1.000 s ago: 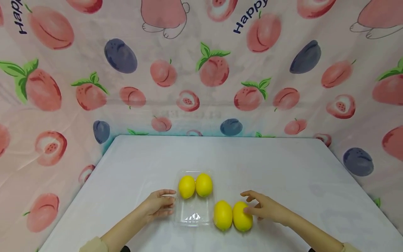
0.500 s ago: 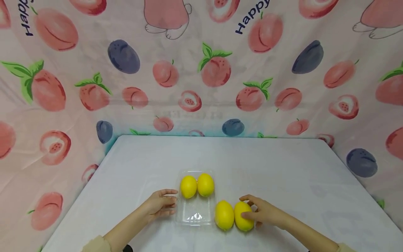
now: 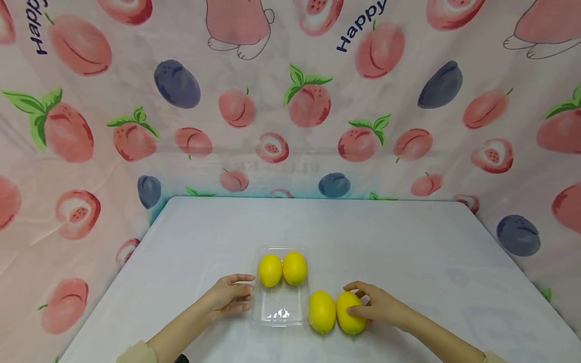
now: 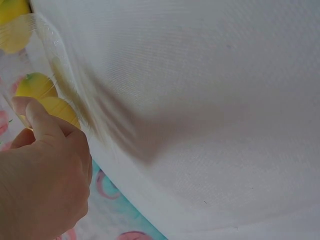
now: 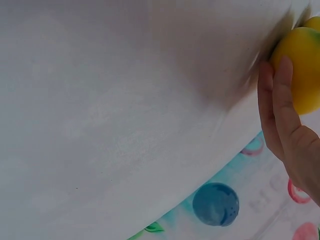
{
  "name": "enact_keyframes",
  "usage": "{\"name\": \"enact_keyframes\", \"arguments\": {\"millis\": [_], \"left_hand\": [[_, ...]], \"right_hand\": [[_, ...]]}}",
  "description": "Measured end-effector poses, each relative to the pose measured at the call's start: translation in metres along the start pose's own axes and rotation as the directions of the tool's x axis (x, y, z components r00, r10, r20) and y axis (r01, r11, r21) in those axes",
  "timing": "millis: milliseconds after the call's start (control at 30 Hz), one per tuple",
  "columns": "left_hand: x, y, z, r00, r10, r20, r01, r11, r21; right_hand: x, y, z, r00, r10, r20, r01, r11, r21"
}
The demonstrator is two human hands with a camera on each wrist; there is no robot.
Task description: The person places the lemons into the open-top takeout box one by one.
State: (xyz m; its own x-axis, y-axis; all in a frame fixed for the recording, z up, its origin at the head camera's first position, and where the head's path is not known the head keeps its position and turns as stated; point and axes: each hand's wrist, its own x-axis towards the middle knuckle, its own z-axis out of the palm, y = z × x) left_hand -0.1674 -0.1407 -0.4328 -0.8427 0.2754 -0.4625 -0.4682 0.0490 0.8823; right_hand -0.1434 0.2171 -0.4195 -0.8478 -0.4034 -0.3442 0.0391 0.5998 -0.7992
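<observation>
In the head view a clear plastic box (image 3: 279, 307) holds two lemons, the left lemon (image 3: 270, 270) beside the right lemon (image 3: 295, 268), both in its far half. My left hand (image 3: 232, 295) is at the box's left side, fingertips right at the wall and fingers relaxed. Right of the box lie two more lemons. The nearer one to the box is a lemon (image 3: 322, 311) that no hand touches. My right hand (image 3: 379, 304) grips the outer lemon (image 3: 349, 317), thumb on its near face and fingers round its far right side. In the right wrist view, fingers lie along that lemon (image 5: 302, 70).
A white table (image 3: 386, 237) bears everything. Behind and beside it hangs a pink cloth (image 3: 272, 111) printed with peaches and plums. The table's back edge meets this cloth.
My right hand has moved slightly in around the outer lemon, its thumb and fingers now gripping it. The left hand and the other lemons stay where they were.
</observation>
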Motion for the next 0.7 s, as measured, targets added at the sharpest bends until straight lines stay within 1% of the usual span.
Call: {"name": "enact_keyframes", "arguments": {"millis": [333, 533, 700], "left_hand": [[0.002, 0.0, 0.0, 1.0, -0.013, -0.029, 0.013, 1.0, -0.014], [0.002, 0.0, -0.001, 1.0, -0.013, -0.023, 0.013, 1.0, -0.007], [0.003, 0.001, 0.0, 0.999, -0.02, -0.044, 0.02, 1.0, -0.012]], "right_hand": [[-0.001, -0.001, -0.003, 0.998, 0.026, -0.059, -0.026, 1.0, 0.008], [0.0, -0.002, -0.008, 0.998, 0.002, -0.066, -0.001, 1.0, 0.014], [0.003, -0.009, -0.013, 0.997, -0.021, -0.078, 0.022, 1.0, 0.013]]}}
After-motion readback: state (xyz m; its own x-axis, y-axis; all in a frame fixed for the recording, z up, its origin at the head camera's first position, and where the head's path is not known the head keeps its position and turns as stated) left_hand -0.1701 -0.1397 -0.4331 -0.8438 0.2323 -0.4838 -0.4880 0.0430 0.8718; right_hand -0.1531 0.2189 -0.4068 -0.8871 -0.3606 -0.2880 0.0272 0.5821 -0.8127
